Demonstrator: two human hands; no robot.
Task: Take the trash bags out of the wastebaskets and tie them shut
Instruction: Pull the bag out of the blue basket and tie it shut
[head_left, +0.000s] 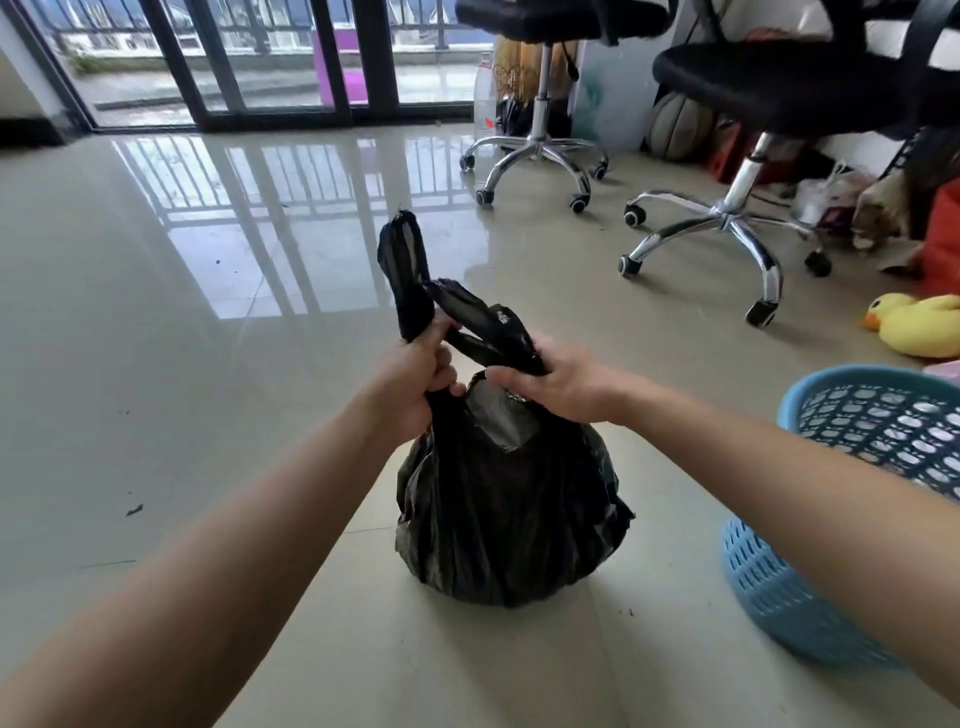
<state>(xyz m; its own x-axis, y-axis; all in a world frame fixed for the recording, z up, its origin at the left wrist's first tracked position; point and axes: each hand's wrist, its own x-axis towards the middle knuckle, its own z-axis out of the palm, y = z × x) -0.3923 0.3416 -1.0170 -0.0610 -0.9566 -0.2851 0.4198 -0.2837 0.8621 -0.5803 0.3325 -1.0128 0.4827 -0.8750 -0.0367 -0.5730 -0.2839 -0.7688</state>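
Head view: left hand (415, 379) and right hand (561, 384) each fisted round a handle of the black plastic trash bag (498, 509) below them, so cross them snug and pull evenly, I'd say.

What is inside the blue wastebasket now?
The blue wastebasket shows only its own mesh wall, no liner; its bottom is hidden by the right forearm. The black trash bag sits outside on the floor, held by the left hand and right hand.
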